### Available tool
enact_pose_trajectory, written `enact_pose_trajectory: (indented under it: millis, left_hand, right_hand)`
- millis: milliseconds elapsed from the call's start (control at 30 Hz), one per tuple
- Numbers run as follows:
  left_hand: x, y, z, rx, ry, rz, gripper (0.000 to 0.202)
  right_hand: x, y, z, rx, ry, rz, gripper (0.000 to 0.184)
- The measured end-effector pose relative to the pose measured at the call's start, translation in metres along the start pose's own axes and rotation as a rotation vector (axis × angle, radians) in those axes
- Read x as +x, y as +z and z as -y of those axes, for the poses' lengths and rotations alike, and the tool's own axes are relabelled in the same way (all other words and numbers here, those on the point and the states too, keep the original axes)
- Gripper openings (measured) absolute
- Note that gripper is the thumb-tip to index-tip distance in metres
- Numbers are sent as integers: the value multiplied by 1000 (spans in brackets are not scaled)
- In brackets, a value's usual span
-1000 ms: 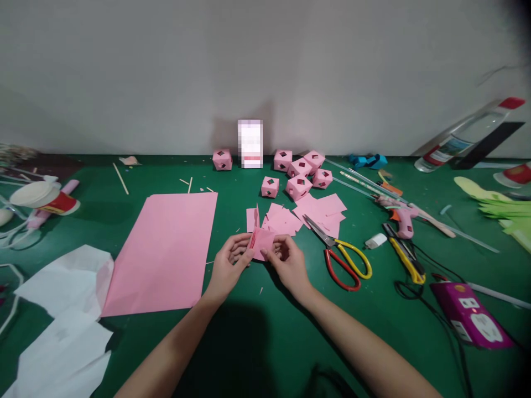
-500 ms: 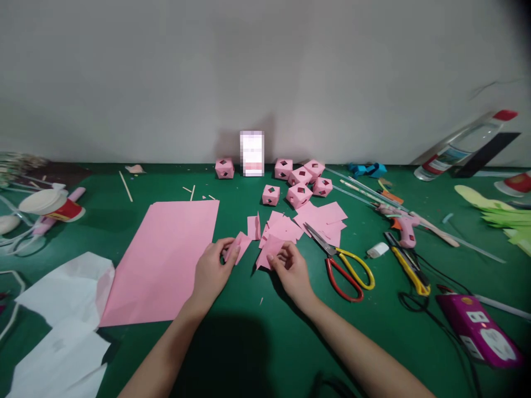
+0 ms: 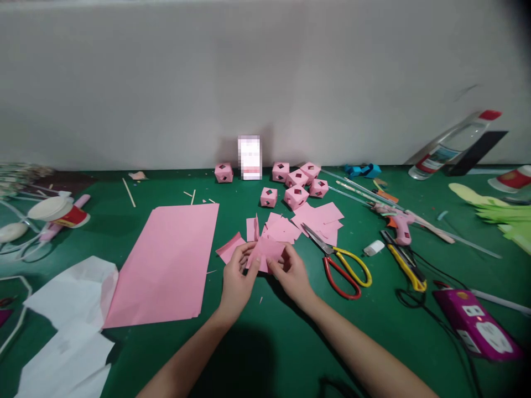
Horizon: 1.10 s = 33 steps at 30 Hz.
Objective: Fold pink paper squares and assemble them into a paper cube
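Observation:
Between my hands is a small pink paper piece (image 3: 265, 251), pinched at both sides. My left hand (image 3: 239, 276) grips its left side, and my right hand (image 3: 292, 272) its right side, thumbs on top. A folded pink piece (image 3: 230, 248) lies on the table just left of my left fingers. Behind the held piece a creased pink piece (image 3: 251, 228) stands with one flap up, beside a pile of pink cut pieces (image 3: 280, 228). Several pink paper boxes with diamond holes (image 3: 296, 197) sit farther back. Scissors (image 3: 334, 257) with red and yellow handles rest right of my right hand.
Large pink sheets (image 3: 166, 262) and crumpled white paper (image 3: 74, 293) lie at left. To the right are a pink glue gun (image 3: 401, 224), a yellow utility knife (image 3: 406, 265), a purple power strip (image 3: 477, 326) and its cable. A lit, blurred screen (image 3: 249, 157) leans on the wall.
My left hand has let go of its folded pink piece, which now lies on the table to the left. It has moved right and joined my right hand on the other piece.

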<state>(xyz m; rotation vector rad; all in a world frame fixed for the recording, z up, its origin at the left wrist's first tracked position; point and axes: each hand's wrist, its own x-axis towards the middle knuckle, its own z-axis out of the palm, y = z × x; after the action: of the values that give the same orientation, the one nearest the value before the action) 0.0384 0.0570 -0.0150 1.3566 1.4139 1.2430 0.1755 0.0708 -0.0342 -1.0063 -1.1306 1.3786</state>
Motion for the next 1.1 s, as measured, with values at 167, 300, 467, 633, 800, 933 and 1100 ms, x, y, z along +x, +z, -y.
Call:
enact_pose_trajectory:
  millis: [167, 300, 467, 633, 800, 933, 1100]
  left_hand:
    - [13, 8, 2, -192, -150, 39, 25]
    - [13, 5, 6, -217, -208, 69, 25]
    - [14, -3, 13, -304, -220, 117, 21]
    - [16, -3, 14, -334, -218, 110, 19]
    - [17, -2, 14, -390, -230, 76, 22]
    - [15, -2, 12, -372, -265, 89, 31]
    - [14, -2, 11, -331, -263, 130, 29]
  right_hand:
    - [10, -14, 8, 124, 97, 44, 32]
    - [14, -24, 10, 101, 164, 168, 39]
    - [14, -27, 16, 13, 153, 272, 35]
    - [12, -30, 20, -29, 157, 345, 40]
    - [14, -29, 17, 33, 131, 332, 54]
    - [15, -26, 16, -6, 185, 265, 36]
    - [15, -26, 17, 116, 259, 279, 28]
